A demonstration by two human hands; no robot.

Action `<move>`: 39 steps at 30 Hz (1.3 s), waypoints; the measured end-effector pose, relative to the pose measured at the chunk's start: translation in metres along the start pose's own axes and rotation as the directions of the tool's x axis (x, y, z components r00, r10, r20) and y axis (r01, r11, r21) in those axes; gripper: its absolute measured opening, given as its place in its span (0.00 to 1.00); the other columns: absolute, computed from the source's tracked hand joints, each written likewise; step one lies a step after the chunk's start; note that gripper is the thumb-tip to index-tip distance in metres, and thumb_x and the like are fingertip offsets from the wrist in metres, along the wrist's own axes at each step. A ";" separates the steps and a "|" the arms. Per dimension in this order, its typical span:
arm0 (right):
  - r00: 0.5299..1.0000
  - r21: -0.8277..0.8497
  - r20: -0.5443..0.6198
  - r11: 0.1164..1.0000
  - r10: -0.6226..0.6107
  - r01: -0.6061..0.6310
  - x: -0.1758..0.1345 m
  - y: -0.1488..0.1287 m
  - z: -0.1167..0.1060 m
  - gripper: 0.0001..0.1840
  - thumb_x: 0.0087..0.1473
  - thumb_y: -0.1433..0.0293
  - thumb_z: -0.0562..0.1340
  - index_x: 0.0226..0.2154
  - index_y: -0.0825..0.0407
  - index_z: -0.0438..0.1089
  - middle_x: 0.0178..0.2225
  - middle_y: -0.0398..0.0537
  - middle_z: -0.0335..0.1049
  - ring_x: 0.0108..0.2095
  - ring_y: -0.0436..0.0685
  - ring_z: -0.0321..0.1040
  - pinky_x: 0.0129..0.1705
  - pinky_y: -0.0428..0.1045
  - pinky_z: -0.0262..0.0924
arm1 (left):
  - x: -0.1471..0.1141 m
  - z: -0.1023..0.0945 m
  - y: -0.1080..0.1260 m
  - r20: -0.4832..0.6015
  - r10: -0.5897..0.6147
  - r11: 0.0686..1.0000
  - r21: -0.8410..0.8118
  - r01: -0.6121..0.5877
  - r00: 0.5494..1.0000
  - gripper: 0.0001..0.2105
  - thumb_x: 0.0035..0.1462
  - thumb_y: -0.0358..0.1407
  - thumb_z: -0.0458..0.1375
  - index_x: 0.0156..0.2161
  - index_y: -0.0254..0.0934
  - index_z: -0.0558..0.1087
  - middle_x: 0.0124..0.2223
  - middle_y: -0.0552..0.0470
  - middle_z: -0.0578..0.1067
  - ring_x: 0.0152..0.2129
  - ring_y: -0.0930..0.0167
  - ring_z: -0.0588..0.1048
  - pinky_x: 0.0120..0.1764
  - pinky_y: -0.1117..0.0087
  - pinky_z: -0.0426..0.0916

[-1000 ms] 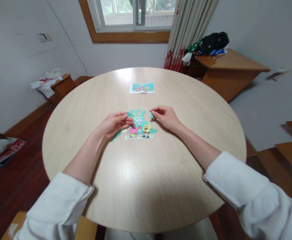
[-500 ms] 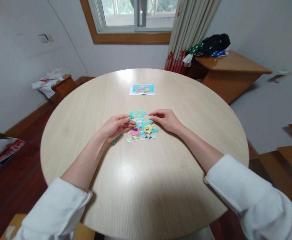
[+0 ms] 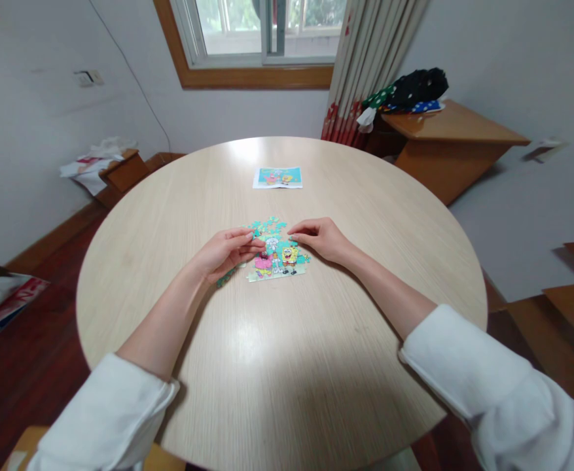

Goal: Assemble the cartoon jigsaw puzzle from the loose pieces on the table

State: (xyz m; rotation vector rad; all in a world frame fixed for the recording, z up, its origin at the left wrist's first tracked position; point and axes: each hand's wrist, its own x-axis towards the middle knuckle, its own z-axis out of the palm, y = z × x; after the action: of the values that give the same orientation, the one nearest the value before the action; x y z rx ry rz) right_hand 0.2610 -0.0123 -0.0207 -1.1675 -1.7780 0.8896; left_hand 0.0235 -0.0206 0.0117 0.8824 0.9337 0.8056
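Observation:
A partly joined jigsaw puzzle (image 3: 275,265) with cartoon figures in pink, yellow and teal lies on the round table (image 3: 267,340). At its upper left, my left hand (image 3: 228,252) pinches a small teal puzzle piece (image 3: 256,233) between thumb and fingers, just above the surface. My right hand (image 3: 321,237) is at the puzzle's upper right edge, its thumb and forefinger closed on a tiny teal piece (image 3: 291,239). Loose teal pieces (image 3: 273,224) lie along the puzzle's far side. More pieces (image 3: 225,278) show partly beneath my left hand, which hides some of them.
Beyond the puzzle lies a picture sheet (image 3: 277,177) with similar cartoon figures. A wooden desk (image 3: 458,127) with dark dotted cloth (image 3: 417,88) on it stands at the back right, beside a curtain (image 3: 365,65). Papers (image 3: 90,171) rest on a low wooden piece at left.
My right hand has shifted slightly left, closer to the puzzle's upper right edge, with the piece in its fingers. My left hand keeps nearly the same place and grip.

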 end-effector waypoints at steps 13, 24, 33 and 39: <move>1.000 0.022 0.008 1.000 -0.014 0.013 0.001 0.000 0.000 0.11 0.46 0.63 0.65 0.30 0.53 0.78 0.31 0.49 0.78 0.31 0.54 0.71 0.38 0.51 0.66 | 0.001 -0.002 -0.002 0.011 -0.001 1.000 -0.019 0.001 1.000 0.02 0.56 0.24 0.57 0.34 0.30 0.71 0.31 0.44 0.80 0.29 0.71 0.79 0.38 0.71 0.73; 0.999 -0.005 0.024 0.999 -0.037 0.037 0.000 -0.001 -0.001 0.09 0.48 0.67 0.63 0.31 0.54 0.77 0.33 0.50 0.78 0.34 0.54 0.72 0.42 0.53 0.66 | 0.002 -0.002 -0.003 0.006 -0.002 1.000 -0.007 0.002 1.000 0.02 0.56 0.24 0.57 0.34 0.30 0.72 0.31 0.44 0.80 0.28 0.71 0.79 0.37 0.73 0.73; 0.998 0.014 0.043 0.999 -0.049 0.048 0.000 0.000 0.001 0.08 0.47 0.68 0.63 0.30 0.54 0.77 0.32 0.50 0.78 0.33 0.55 0.73 0.42 0.53 0.65 | 0.001 0.000 -0.001 -0.006 -0.013 1.000 -0.007 0.013 1.000 0.04 0.57 0.24 0.56 0.33 0.30 0.72 0.30 0.44 0.80 0.28 0.71 0.79 0.36 0.74 0.73; 0.997 -0.062 0.045 0.996 -0.067 0.069 -0.001 -0.002 0.002 0.07 0.49 0.70 0.63 0.29 0.53 0.78 0.33 0.50 0.78 0.35 0.55 0.73 0.42 0.52 0.65 | 0.001 0.002 -0.001 -0.021 -0.021 1.000 -0.017 0.021 1.000 0.06 0.58 0.23 0.54 0.33 0.30 0.71 0.30 0.45 0.80 0.27 0.71 0.80 0.36 0.74 0.73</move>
State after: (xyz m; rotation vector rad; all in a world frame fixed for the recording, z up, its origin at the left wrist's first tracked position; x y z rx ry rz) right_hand 0.2588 -0.0142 -0.0206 -1.1286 -1.8820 0.8291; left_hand 0.0254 -0.0207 0.0114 0.8494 0.9518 0.8049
